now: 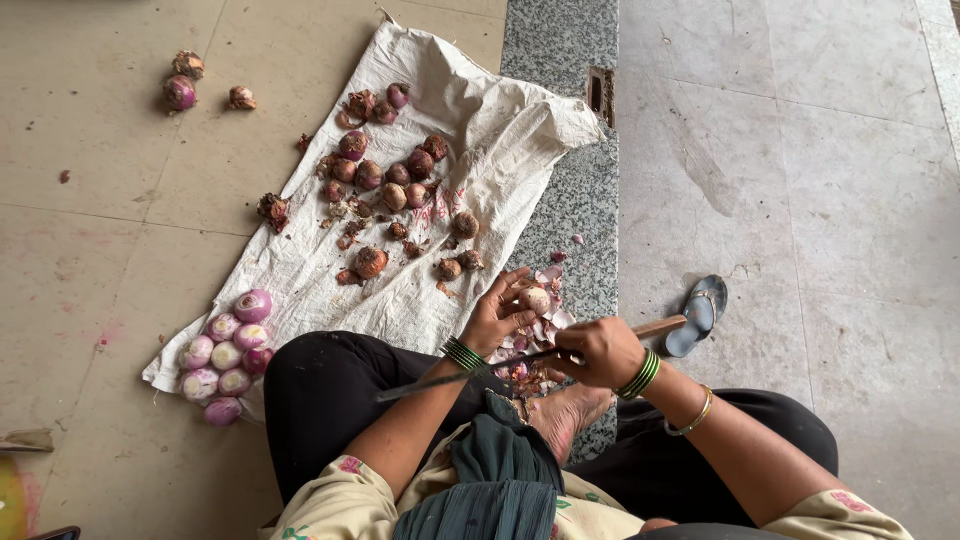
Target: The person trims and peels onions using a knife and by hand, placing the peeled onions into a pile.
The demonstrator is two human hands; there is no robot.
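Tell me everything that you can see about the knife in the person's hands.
The knife is long and thin, with a dark, dull blade that looks like metal and a pale handle that looks like wood. It lies almost level, across the person's lap. The right hand grips it near the handle, whose end sticks out toward the sandal. The blade passes under the left hand, which holds an onion, and its tip points over the black-clothed knee.

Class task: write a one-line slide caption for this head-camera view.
Seated on the floor, left hand holds an onion, right hand a knife, beside a white sack.
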